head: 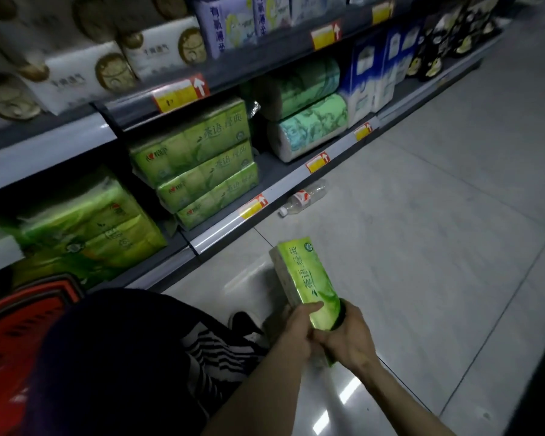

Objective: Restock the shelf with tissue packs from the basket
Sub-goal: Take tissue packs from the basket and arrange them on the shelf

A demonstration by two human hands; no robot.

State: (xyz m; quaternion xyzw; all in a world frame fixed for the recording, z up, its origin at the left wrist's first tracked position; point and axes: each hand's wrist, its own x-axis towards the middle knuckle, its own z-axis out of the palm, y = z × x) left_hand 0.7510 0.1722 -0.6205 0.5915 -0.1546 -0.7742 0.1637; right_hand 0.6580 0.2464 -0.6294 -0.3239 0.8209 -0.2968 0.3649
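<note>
A green tissue pack (pixel 306 275) is held above the floor in front of the bottom shelf (pixel 265 212), tilted with its far end toward the shelf. My left hand (pixel 296 332) grips its near end from the left, thumb across the top. My right hand (pixel 350 338) grips the same end from the right. On the shelf a stack of three matching green tissue packs (pixel 199 171) lies left of centre. The red basket (pixel 16 328) sits at the lower left, partly hidden by my dark knee.
More green packs (pixel 85 228) fill the shelf at far left. Green toilet rolls (pixel 309 127) and blue packs (pixel 372 80) stand further right. A clear plastic bottle (pixel 302 196) lies on the tiled floor by the shelf edge. My shoe (pixel 246 325) rests below the pack.
</note>
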